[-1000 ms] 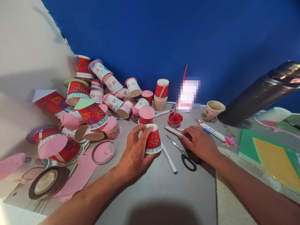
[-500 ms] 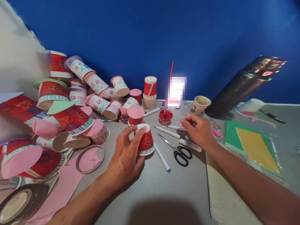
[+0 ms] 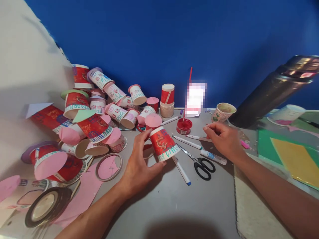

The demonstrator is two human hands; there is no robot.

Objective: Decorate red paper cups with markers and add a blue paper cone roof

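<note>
My left hand grips a red paper cup, fingers at its base and thumb by its rim. The cup is upside down and tilted, with a gold pattern, a blue drawn window and green strokes along the white rim. My right hand is curled, thumb and forefinger together, over the end of a white marker; whether anything is between the fingertips is hidden. Near it lie a second marker, a glue tube and black-handled scissors. A blue-tipped marker lies below the held cup.
Decorated paper cups are heaped at left, beside tape rolls and pink paper. Behind stand a cup stack, a red paint jar and a patterned cup. A black flask leans right, near coloured sheets.
The view has swung left. The cup in my left hand has tipped over sideways, its rim toward the lower right, and my left thumb has come to the rim. My right hand keeps nearly its place.
</note>
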